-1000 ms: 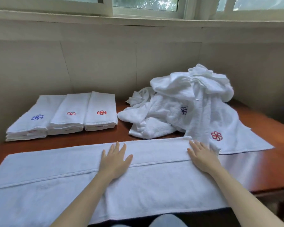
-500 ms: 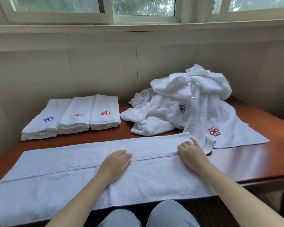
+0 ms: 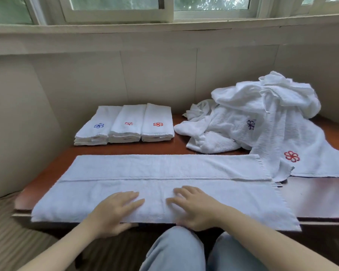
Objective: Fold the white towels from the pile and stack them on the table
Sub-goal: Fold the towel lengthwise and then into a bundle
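Note:
A long white towel (image 3: 164, 184) lies flat across the front of the brown table (image 3: 313, 196), its far third folded over toward me. My left hand (image 3: 115, 210) and my right hand (image 3: 194, 206) rest side by side on its near edge, fingers on top; the left thumb sits under the edge. At the back right is the loose pile of white towels (image 3: 262, 118), with blue and red flower emblems. Three stacks of folded towels (image 3: 125, 124) stand in a row at the back left.
A beige wall (image 3: 164, 75) and a window sill (image 3: 164, 28) close off the far side. The wall also runs along the left of the table. My knees in light jeans (image 3: 180, 249) are under the front edge.
Both hands have drawn back from the fold line in the towel's middle to its near edge and come closer together. The view has shifted to the left.

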